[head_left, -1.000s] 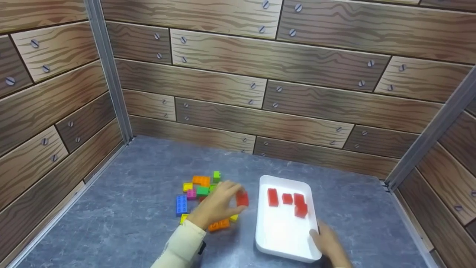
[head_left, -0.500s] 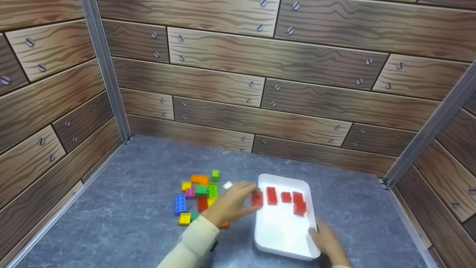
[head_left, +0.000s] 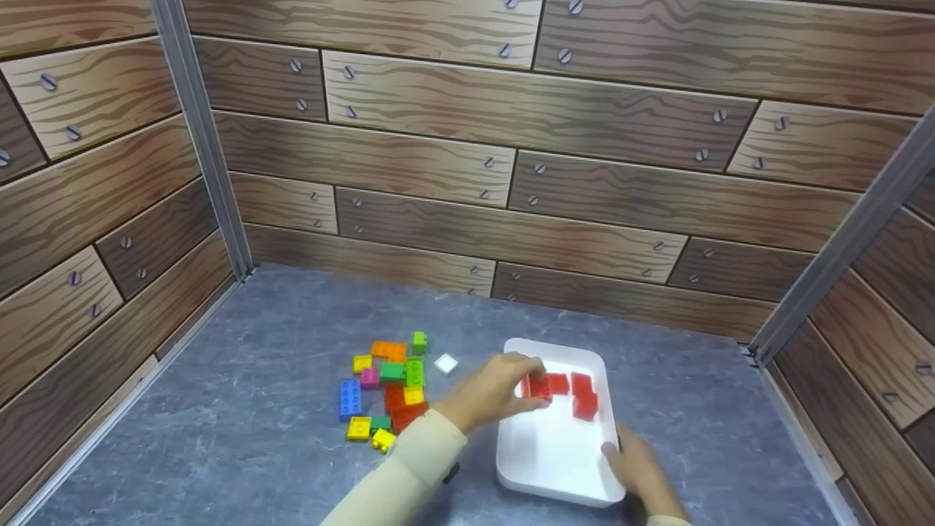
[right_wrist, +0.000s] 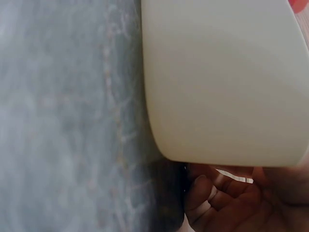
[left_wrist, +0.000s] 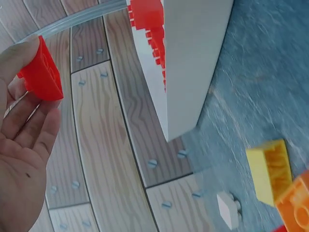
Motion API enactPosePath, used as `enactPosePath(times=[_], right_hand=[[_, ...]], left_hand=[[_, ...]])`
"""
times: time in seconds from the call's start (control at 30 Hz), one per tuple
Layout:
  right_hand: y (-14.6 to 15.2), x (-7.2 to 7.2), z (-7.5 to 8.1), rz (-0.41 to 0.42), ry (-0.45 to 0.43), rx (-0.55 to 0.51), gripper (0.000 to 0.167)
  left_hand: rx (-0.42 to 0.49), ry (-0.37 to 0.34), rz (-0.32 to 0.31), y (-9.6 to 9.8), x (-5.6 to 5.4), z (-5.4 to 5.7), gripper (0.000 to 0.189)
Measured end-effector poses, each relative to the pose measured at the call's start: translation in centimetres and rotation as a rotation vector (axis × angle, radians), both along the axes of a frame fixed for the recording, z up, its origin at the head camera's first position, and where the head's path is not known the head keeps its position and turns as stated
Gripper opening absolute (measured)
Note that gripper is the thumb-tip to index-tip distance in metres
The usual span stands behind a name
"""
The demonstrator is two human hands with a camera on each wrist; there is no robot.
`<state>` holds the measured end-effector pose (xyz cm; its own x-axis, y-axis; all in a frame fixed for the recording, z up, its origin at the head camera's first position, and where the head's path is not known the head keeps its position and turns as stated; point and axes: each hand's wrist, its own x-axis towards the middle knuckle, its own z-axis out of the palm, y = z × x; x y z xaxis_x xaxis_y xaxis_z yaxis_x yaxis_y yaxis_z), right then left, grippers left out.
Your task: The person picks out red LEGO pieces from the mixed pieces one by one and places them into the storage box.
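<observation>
My left grip [head_left: 488, 391] pinches a red brick [left_wrist: 44, 75] between thumb and fingertips, out beyond my palm, above the left part of the white tray [head_left: 551, 456]. My right grip [head_left: 637, 466] holds the tray's right side, thumb at the rim. From the head, my fingers cover part of the brick, and it blends with the red bricks [head_left: 584, 406] inside. In the right wrist view, my fingers are shadowed and the tray is cut off.
</observation>
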<state>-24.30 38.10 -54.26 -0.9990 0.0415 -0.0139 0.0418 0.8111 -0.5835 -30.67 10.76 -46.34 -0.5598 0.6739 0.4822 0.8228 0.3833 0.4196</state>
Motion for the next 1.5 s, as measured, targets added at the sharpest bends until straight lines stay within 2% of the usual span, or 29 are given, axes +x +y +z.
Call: enactPosePath(times=[0.13,0.37,0.73,0.93,1.33,1.5], right_hand=[[0.0,0.0,0.0,-0.004,0.003,-0.005,0.045],[-0.1,0.2,0.0,-0.033,-0.021,-0.028,0.042],[-0.3,0.3,0.1,-0.032,-0.01,-0.044,0.043],[-0.3,0.2,0.2,-0.04,-0.017,-0.026,0.046],[-0.4,0.5,0.0,-0.054,-0.006,-0.063,0.046],[-0.5,0.5,0.0,-0.058,0.003,-0.073,0.046]], left_hand=[[-0.009,-0.033,-0.005,1.0,-0.4,0.0,0.026],[-0.065,-0.064,0.024,2.5,-0.8,0.0,0.027],[-0.123,-0.076,0.027,4.3,-1.3,-0.1,0.024],[-0.162,-0.092,0.055,5.3,-1.7,-0.5,0.022],[-0.201,-0.185,0.114,6.7,-2.3,-1.1,0.024],[-0.219,-0.179,0.129,7.0,-2.4,-1.2,0.025]])
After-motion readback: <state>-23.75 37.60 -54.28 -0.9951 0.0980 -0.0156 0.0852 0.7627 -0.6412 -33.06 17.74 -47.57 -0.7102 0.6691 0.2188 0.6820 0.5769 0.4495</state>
